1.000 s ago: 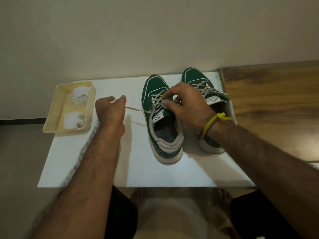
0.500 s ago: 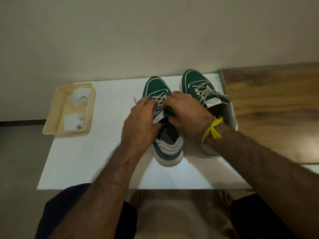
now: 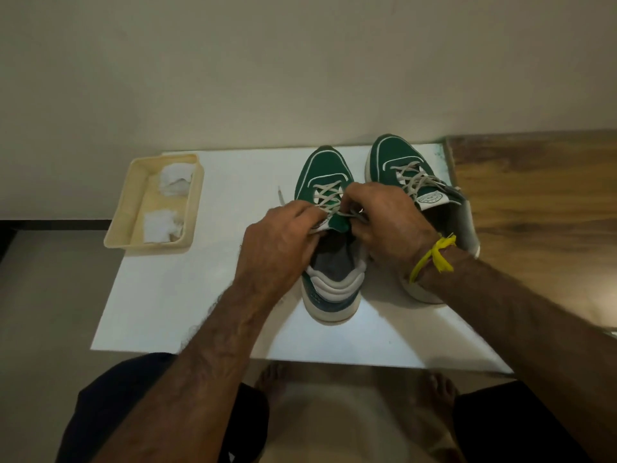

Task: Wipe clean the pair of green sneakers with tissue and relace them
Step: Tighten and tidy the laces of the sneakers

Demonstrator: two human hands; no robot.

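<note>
Two sneakers side by side on the board (image 3: 207,295), toes toward 12 o'clock: left sneaker (image 3: 329,292) a bit nearer, right sneaker (image 3: 394,155) just beside it at 3 (heel hidden behind a wrist). Tray (image 3: 118,225) off at 9 o'clock, two tissue wads (image 3: 175,178) in it. Both hands over the left sneaker's laces (image 3: 329,193).

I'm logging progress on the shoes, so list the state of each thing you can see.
Left sneaker: upright, lace being worked at top.
Right sneaker: upright, laced.
Left hand: pinches lace.
Right hand: pinches lace.
Tray: holds two crumpled tissues.
</note>
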